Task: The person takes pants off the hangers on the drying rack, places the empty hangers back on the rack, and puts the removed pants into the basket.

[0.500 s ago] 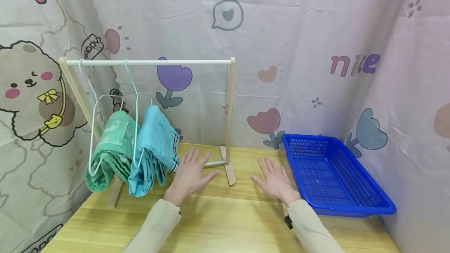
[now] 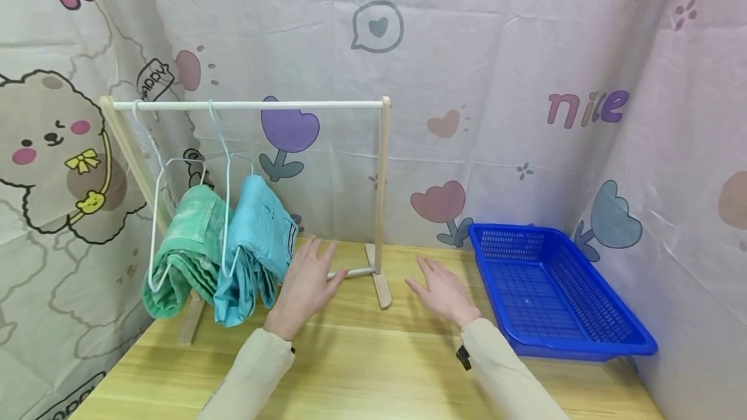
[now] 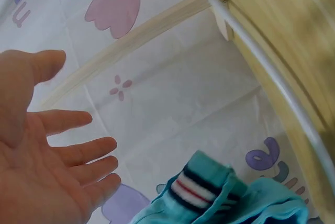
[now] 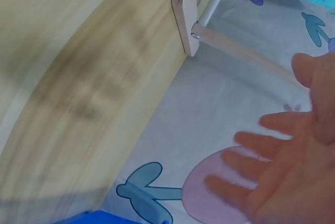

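Observation:
My left hand [image 2: 305,287] is held over the table with its fingers spread, right beside the blue folded trousers [image 2: 259,232] on the rack. In the left wrist view its palm faces the camera with nothing in it, and the garment's striped band [image 3: 194,188] shows below. My right hand [image 2: 441,290] hovers between the rack's right foot and the blue basket [image 2: 572,350], fingers extended and holding nothing. Green folded trousers [image 2: 195,232] hang left of the blue ones. Each garment is draped on a pale wire hanger [image 2: 225,206] hooked over the rack's top bar [image 2: 251,105].
The wooden rack's right post [image 2: 382,193] stands between my hands on a flat foot [image 2: 381,287]. A thin lower rod [image 2: 356,271] runs behind my left hand. A printed curtain [image 2: 502,50] surrounds the wooden table [image 2: 362,368] on three sides.
Both hands have shifted slightly to the left, and they tilt a little with the fingers closer together. The garments, rack and basket stay where they were.

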`<state>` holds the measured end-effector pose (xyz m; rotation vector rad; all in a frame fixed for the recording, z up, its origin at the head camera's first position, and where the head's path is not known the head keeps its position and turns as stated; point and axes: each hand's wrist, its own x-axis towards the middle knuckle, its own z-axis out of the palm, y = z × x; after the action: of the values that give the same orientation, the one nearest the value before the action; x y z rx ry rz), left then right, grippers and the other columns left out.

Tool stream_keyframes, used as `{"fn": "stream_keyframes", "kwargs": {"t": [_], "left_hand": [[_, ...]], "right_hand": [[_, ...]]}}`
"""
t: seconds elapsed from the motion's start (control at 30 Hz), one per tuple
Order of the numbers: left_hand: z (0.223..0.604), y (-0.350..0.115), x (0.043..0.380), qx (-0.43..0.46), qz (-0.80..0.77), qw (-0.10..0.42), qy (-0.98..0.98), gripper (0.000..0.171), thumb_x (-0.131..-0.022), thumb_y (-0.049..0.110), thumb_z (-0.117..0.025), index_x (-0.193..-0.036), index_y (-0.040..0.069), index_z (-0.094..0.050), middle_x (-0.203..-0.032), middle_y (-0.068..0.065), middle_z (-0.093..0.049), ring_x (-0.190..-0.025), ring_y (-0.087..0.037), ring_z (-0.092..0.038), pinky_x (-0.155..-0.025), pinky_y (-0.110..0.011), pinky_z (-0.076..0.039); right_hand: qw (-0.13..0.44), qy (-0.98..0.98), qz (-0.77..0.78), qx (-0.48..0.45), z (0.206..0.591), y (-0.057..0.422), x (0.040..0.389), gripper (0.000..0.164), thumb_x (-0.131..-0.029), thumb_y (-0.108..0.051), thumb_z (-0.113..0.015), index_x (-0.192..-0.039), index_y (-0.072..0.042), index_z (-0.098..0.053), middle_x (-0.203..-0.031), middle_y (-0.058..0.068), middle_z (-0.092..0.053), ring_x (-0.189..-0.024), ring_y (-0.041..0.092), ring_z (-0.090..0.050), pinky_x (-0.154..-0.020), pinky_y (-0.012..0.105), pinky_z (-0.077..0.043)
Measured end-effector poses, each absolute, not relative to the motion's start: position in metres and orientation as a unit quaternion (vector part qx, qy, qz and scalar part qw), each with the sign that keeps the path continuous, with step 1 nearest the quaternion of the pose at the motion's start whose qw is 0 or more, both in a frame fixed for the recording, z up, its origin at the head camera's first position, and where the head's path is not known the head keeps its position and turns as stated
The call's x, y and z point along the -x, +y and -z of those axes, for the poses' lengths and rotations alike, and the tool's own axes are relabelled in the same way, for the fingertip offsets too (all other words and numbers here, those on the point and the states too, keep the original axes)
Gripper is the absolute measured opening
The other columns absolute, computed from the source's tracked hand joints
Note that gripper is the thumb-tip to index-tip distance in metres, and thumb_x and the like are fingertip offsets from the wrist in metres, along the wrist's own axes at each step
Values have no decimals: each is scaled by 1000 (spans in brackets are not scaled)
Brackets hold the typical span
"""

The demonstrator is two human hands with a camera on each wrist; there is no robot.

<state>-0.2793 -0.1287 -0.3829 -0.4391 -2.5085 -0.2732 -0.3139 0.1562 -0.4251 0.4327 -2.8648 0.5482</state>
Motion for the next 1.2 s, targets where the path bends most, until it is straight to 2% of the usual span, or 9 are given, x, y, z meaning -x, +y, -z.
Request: {"fn": "stream_keyframes", "kwargs": {"t": [0.17,0.3,0.43,0.67,0.8,0.97,1.07,1.2], "left_hand": [[373,-132,278,168,117,338,-919,53,-90,31,-73,-126,-4,-58,-121,-25,-61,-113,-39,-58,-99,-51,-48],[363,-134,275,169,119,359,-910,49,-88,26,-75,-122,-6,-60,-117,-25,-62,-110,-39,-59,-97,-50,-49],[353,-136,270,170,115,391,-897,48,-85,21,-77,-120,-8,-60,-114,-25,-63,-107,-39,-59,-98,-49,-48],[335,-141,255,145,123,448,-874,43,-83,10,-78,-115,-11,-59,-111,-25,-60,-104,-41,-56,-97,-49,-47],[326,-141,244,140,124,451,-873,43,-83,7,-78,-116,-13,-57,-114,-26,-59,-110,-42,-54,-102,-49,-45],[311,-140,231,131,129,465,-866,41,-84,4,-75,-117,-13,-58,-117,-27,-59,-119,-44,-51,-108,-54,-40],[303,-141,224,113,136,483,-858,39,-85,2,-74,-117,-12,-58,-119,-28,-59,-126,-46,-48,-111,-57,-35],[297,-146,216,91,141,497,-851,38,-85,0,-71,-118,-12,-56,-123,-27,-58,-131,-45,-43,-113,-59,-29]], "right_hand": [[149,-955,-203,-159,416,145,324,52,-99,-39,-56,-142,-10,-51,-138,13,-57,-122,35,-58,-97,54,-49],[177,-946,-206,-179,406,137,333,43,-99,-35,-58,-134,-10,-59,-130,11,-64,-111,33,-65,-88,51,-54],[195,-940,-211,-186,397,129,342,34,-99,-30,-58,-126,-12,-65,-122,9,-68,-105,29,-68,-84,48,-56],[191,-932,-235,-200,385,111,358,23,-99,-21,-57,-115,-12,-71,-112,7,-73,-99,23,-70,-86,43,-56],[206,-923,-253,-205,379,102,365,26,-101,-15,-55,-122,-7,-67,-111,10,-72,-98,25,-70,-85,42,-57],[198,-918,-285,-194,368,96,373,41,-103,-15,-51,-140,2,-48,-127,20,-62,-111,32,-64,-94,44,-53],[175,-908,-330,-188,359,93,379,46,-105,-15,-47,-146,3,-39,-136,22,-55,-118,34,-60,-99,45,-51],[154,-890,-385,-189,351,86,386,47,-105,-12,-45,-149,1,-35,-141,22,-51,-123,34,-58,-103,43,-49]]}}
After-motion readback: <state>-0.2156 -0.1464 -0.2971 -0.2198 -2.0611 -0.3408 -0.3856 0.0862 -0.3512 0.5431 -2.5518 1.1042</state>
